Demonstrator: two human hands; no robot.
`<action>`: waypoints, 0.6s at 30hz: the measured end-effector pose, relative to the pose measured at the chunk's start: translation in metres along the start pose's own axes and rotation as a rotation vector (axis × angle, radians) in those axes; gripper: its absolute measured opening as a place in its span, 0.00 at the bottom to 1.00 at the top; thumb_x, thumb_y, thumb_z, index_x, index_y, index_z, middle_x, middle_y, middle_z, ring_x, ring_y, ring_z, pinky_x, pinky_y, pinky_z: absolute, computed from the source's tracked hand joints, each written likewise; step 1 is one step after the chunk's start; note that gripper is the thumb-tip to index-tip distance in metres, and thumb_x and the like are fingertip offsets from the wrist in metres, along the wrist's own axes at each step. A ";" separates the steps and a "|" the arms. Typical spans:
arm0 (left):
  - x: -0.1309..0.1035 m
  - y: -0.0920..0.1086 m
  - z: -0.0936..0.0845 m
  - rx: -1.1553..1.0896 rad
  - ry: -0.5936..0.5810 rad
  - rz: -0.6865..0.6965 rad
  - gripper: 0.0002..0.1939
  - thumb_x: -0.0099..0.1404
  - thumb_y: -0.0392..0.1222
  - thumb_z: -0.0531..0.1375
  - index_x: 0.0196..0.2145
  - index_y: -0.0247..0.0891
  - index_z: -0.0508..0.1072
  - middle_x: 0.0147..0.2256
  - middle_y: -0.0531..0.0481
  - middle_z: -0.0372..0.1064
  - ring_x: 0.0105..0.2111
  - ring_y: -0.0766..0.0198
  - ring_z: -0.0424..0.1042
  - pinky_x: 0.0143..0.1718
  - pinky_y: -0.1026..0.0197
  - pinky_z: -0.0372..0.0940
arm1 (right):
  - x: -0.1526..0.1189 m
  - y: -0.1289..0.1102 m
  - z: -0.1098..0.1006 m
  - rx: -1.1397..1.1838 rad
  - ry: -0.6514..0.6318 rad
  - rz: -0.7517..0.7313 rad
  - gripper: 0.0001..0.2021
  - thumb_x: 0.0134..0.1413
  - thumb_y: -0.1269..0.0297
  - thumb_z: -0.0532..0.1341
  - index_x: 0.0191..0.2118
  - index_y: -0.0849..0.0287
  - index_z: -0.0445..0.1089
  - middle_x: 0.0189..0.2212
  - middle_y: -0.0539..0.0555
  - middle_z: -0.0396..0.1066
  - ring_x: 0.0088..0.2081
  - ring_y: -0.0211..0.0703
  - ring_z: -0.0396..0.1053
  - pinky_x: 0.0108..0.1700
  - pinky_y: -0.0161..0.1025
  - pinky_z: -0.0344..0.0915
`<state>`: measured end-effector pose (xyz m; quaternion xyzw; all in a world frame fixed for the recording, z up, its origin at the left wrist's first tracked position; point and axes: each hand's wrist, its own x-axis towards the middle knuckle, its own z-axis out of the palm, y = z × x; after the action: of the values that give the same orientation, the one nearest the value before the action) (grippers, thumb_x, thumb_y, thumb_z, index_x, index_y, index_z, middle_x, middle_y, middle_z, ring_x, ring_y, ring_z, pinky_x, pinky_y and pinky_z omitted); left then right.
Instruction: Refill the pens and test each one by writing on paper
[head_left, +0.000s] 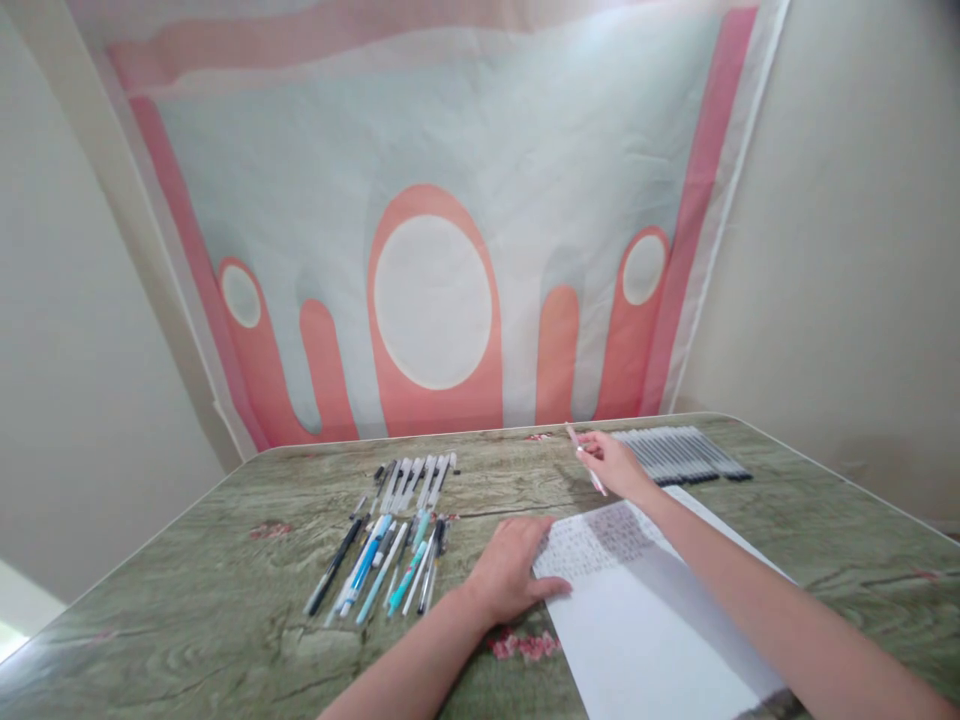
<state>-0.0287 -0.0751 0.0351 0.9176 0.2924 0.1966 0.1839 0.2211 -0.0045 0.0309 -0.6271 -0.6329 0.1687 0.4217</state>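
My right hand (609,462) is closed around a pale pink pen (588,462), held tilted above the far part of the table. Under my right forearm lies a white sheet of paper (645,630) with rows of small handwriting across its top. My left hand (514,568) rests at the sheet's left edge, thumb on the paper and the fingers stretched out over the table. To its left is a group of loose pens (390,565) in blue, teal, black and white. Behind these stands out a row of clear pens (416,482) with white parts.
A wood-patterned table (195,590) with printed pink flowers fills the lower view. At its far right, many grey pen refills or slim pens (675,453) lie side by side. A pink and pale cloth (435,130) hangs behind the table, between plain walls.
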 end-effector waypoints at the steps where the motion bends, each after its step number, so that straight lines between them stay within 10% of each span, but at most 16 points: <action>1: 0.000 -0.001 0.001 0.000 -0.003 -0.008 0.37 0.49 0.56 0.61 0.53 0.38 0.56 0.49 0.43 0.61 0.50 0.54 0.58 0.52 0.53 0.51 | 0.004 0.010 -0.007 -0.123 0.046 -0.013 0.10 0.49 0.61 0.54 0.37 0.58 0.64 0.26 0.50 0.68 0.24 0.37 0.65 0.28 0.34 0.59; 18: 0.000 -0.002 0.002 -0.008 -0.012 -0.044 0.35 0.49 0.56 0.61 0.51 0.39 0.58 0.49 0.45 0.61 0.49 0.57 0.59 0.52 0.56 0.51 | 0.002 0.043 -0.007 -0.808 0.123 -0.063 0.08 0.52 0.64 0.53 0.32 0.57 0.69 0.33 0.54 0.67 0.36 0.40 0.65 0.33 0.34 0.55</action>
<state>-0.0287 -0.0734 0.0326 0.9114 0.3105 0.1883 0.1937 0.2541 0.0019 0.0038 -0.7314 -0.6407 -0.1444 0.1836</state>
